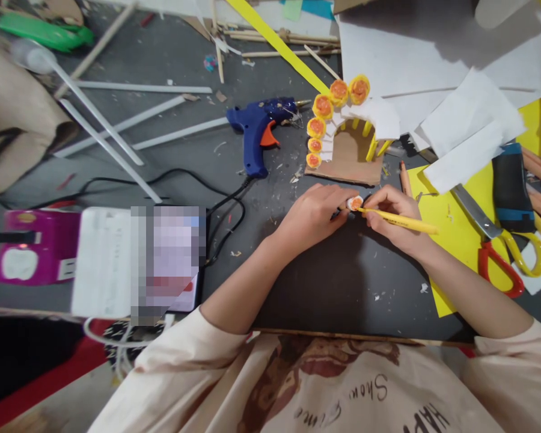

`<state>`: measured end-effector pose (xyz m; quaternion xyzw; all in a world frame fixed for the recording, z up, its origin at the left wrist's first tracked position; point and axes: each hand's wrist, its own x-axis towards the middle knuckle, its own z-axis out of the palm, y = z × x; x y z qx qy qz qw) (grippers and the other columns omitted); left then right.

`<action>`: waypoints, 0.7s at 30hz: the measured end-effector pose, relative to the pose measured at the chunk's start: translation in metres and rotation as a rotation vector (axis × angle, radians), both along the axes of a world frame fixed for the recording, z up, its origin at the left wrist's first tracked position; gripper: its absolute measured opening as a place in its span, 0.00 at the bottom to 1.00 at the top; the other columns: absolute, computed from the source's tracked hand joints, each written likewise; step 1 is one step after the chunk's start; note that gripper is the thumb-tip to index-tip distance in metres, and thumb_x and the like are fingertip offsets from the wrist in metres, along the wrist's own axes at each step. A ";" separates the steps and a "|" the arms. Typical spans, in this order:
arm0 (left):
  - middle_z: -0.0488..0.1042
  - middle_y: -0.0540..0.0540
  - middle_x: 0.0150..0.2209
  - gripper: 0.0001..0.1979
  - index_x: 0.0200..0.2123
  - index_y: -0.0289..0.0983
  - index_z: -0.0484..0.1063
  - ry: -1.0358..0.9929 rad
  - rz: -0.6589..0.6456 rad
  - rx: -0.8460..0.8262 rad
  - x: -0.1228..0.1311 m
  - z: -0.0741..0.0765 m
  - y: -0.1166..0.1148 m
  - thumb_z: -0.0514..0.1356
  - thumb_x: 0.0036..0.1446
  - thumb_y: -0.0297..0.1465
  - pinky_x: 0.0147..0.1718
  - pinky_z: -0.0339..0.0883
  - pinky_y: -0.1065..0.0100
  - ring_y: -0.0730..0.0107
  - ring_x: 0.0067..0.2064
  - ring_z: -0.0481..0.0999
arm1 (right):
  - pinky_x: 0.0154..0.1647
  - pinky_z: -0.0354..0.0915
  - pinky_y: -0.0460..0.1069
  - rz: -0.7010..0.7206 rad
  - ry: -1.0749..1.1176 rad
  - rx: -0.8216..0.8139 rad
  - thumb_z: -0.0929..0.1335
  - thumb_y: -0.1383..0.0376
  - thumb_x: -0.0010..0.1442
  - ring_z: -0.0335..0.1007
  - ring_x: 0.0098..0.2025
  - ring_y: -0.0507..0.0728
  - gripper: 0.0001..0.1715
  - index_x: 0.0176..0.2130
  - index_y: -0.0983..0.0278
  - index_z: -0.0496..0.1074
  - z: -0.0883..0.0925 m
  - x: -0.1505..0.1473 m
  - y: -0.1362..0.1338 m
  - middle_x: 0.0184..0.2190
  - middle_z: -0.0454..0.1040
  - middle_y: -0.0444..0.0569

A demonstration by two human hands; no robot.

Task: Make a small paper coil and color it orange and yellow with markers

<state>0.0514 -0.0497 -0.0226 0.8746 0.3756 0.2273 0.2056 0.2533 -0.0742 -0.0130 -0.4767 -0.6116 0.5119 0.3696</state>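
Between the fingertips of my left hand (313, 210) is a small paper flower (355, 203), white at the rim and orange in the middle. Pinched in my right hand (394, 219) is a yellow marker (408, 223), its tip at the flower's edge. Just beyond both hands stands a white paper arch (383, 117) on a brown cardboard base (358, 153). Several orange and yellow flowers (323, 106) run along the arch's left side and top. Yellow strips (370, 148) show inside its opening.
A blue glue gun (256, 135) lies left of the arch, its cord trailing left. Scissors (484, 225) and a yellow sheet (451, 264) are at the right. Glue sticks (103, 138), a phone (175, 258) and a white box (103, 261) occupy the left. Paper scraps (473, 114) lie at the back right.
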 end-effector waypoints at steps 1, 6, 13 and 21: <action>0.77 0.46 0.36 0.13 0.47 0.36 0.71 -0.004 -0.007 -0.006 0.000 0.000 0.000 0.54 0.60 0.24 0.40 0.64 0.68 0.67 0.39 0.76 | 0.22 0.56 0.45 -0.003 -0.006 0.007 0.71 0.55 0.58 0.61 0.22 0.48 0.14 0.31 0.61 0.68 -0.001 0.000 0.000 0.21 0.67 0.39; 0.77 0.46 0.35 0.14 0.48 0.36 0.72 -0.033 -0.006 -0.031 0.001 0.002 0.000 0.53 0.60 0.24 0.39 0.64 0.69 0.68 0.38 0.75 | 0.21 0.55 0.45 -0.005 -0.010 0.012 0.71 0.56 0.59 0.59 0.21 0.48 0.13 0.31 0.61 0.68 0.001 -0.001 0.001 0.21 0.67 0.40; 0.76 0.49 0.32 0.11 0.44 0.37 0.73 -0.011 0.017 -0.068 0.002 0.007 -0.001 0.55 0.59 0.24 0.38 0.63 0.70 0.69 0.35 0.74 | 0.22 0.57 0.45 -0.020 -0.025 -0.006 0.70 0.54 0.59 0.61 0.22 0.48 0.14 0.31 0.61 0.68 0.004 -0.004 -0.001 0.23 0.69 0.41; 0.75 0.50 0.30 0.12 0.44 0.37 0.73 -0.037 0.011 -0.054 0.003 0.006 0.000 0.55 0.59 0.23 0.37 0.62 0.70 0.71 0.33 0.73 | 0.22 0.55 0.45 -0.058 -0.021 -0.011 0.70 0.50 0.58 0.59 0.20 0.48 0.18 0.29 0.61 0.67 0.002 -0.002 0.000 0.20 0.65 0.39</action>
